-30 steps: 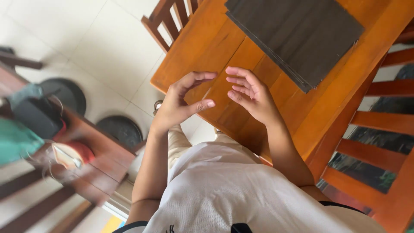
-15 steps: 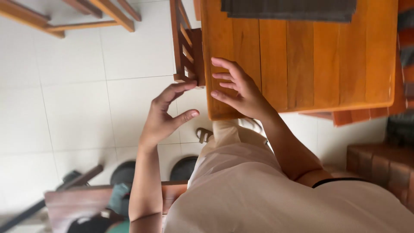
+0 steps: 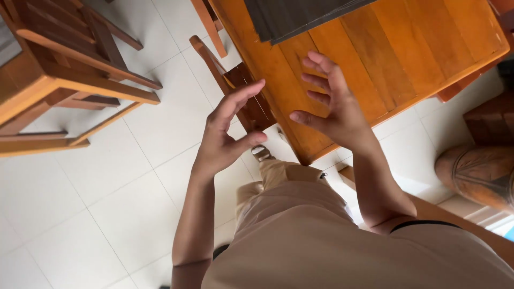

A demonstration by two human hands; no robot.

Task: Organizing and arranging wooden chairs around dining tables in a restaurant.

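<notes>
Two empty hands raised over a wooden table's corner
Left hand (image 3: 225, 136) and right hand (image 3: 332, 104) spread open, gripping nothing; the wooden table (image 3: 407, 59) lies beyond the right fingertips, a dark mat (image 3: 300, 16) farther off

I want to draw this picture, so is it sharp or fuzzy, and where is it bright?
Head view: mostly sharp, with the fingertips of the right hand slightly soft; the left hand is crisp. Even daylight, brightest on the white floor and at the lower right corner. Soft sheen on the table, no harsh glare. The view is tilted, so chair and table lean.
</notes>
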